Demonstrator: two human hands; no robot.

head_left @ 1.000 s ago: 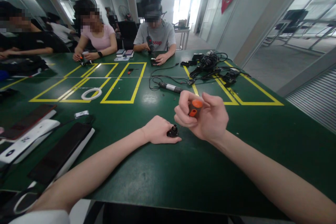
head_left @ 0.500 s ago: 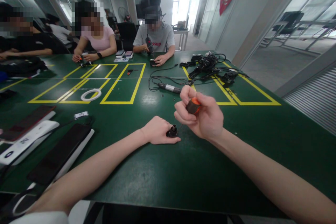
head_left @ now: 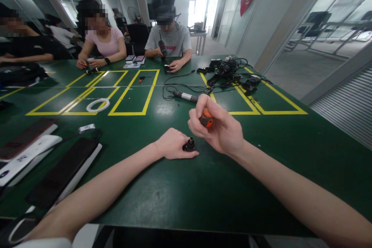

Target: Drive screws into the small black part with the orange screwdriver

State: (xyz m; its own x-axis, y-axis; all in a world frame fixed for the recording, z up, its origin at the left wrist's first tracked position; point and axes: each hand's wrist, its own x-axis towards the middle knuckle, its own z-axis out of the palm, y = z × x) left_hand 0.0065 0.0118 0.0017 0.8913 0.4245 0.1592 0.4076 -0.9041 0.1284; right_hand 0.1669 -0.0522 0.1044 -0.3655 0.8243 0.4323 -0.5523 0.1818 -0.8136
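Observation:
My right hand [head_left: 221,126] is closed around the orange and dark grey handle of a screwdriver [head_left: 206,118]. It is raised above the table, and the shaft is hard to make out. Lower and to the left, my left hand [head_left: 176,145] rests on the table, its fingers curled about a small black round part [head_left: 190,145] that stands upright with a narrow stub on top. The far fingers of this hand are hidden. The screwdriver handle is above and a little to the right of the black part.
Behind my right hand lies a grey and black cylindrical tool [head_left: 185,97] with a cable. Tangled black cables [head_left: 228,71] are piled at the back right. A white tape ring [head_left: 98,104] and phones on power banks [head_left: 64,170] lie left. A co-worker [head_left: 168,40] sits opposite with a power screwdriver.
The screwdriver handle has turned in my right hand, showing more orange at its end. My left hand keeps its hold on the black part. The whole view has shifted slightly.

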